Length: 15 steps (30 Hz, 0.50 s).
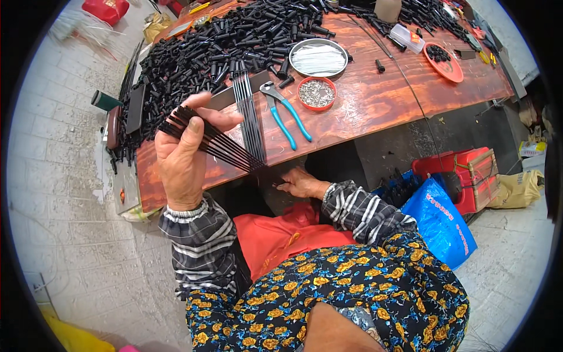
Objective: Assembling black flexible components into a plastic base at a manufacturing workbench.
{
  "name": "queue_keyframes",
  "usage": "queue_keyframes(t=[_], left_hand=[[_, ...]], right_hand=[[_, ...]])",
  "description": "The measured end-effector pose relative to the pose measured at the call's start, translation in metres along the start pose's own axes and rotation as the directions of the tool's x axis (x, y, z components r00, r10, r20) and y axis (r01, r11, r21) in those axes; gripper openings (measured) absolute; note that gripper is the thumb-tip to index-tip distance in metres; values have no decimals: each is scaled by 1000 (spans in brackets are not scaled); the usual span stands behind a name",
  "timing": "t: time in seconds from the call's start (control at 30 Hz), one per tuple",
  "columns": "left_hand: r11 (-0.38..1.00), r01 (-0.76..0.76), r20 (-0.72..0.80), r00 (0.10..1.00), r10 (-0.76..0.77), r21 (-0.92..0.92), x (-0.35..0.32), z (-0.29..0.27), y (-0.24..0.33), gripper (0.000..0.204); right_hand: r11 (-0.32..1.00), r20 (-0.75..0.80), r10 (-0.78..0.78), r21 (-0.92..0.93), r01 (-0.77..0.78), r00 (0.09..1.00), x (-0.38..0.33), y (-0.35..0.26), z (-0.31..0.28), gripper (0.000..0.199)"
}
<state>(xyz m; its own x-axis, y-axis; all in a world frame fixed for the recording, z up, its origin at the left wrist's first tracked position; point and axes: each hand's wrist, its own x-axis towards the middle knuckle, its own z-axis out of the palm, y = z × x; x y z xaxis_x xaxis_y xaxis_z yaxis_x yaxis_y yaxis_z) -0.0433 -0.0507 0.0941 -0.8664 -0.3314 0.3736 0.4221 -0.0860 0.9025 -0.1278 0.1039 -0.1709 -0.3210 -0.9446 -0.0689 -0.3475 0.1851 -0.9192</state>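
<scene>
My left hand [180, 155] is raised at the table's near left edge, its thumb and fingers closed round a fanned bundle of thin black rods [226, 150]. The rods slant down to the right, bunching together at their lower end. There my right hand [298, 183] has its fingers closed at the dark end of the bundle, just off the table edge; its grip is partly in shadow. Beside the bundle, a row of similar thin dark rods [249, 114] lies on the tabletop. Pliers [270, 91] with teal handles rest to the right of that row.
A large heap of black tubular parts [205, 56] covers the back left of the wooden table [375, 97]. Near the pliers stand a round dish [292, 66] of white strips and a red dish [335, 95] of small metal bits. A blue bag [443, 226] and red container [478, 196] sit right.
</scene>
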Motion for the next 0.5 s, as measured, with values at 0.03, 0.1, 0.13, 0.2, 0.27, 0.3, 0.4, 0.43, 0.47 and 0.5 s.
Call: queue_keyframes(t=[0.03,0.1,0.13,0.2,0.27,0.3,0.4,0.43,0.47,0.5], left_hand=[[1000,2,4,1000,-2,-1,1,0,-2,32],[999,-30,26,999,30,-16,2,1,-5,25],[998,-16,0,1000,16,-56,2,3,-7,20],[1000,-17,-17,1000,17,-25,-2,8,-3,20],[1000,-9,-13,1000,9,-27,-1,12,-2,20],[1000,-3,-13,1000,3,-27,-1,13,-4,20],[999,-28,2,1000,28,22,-5,16,-2,21],[998,-40,-8,999,40,40,-5,15,-1,22],[997,-53,-9,999,53,53,-3,17,-1,24],[997,-51,-2,999,51,52,-2,19,0,24]], right_hand=[[1000,0,-8,-15,8,1000,0,0,0,27],[1000,-3,-12,-29,12,1000,-2,1,-1,28],[987,-82,-82,-147,70,993,-7,1,-2,28],[914,-50,-102,-398,74,994,-21,-18,-14,38],[836,100,95,-548,-25,990,-40,-75,-54,28],[819,129,88,-574,2,988,-46,-97,-69,26],[818,1,-139,-563,115,990,-48,-160,-108,21],[799,-58,-142,-596,80,988,-36,-177,-118,19],[778,-110,-244,-615,127,964,-19,-177,-129,17],[753,-160,-344,-636,169,925,3,-177,-141,15]])
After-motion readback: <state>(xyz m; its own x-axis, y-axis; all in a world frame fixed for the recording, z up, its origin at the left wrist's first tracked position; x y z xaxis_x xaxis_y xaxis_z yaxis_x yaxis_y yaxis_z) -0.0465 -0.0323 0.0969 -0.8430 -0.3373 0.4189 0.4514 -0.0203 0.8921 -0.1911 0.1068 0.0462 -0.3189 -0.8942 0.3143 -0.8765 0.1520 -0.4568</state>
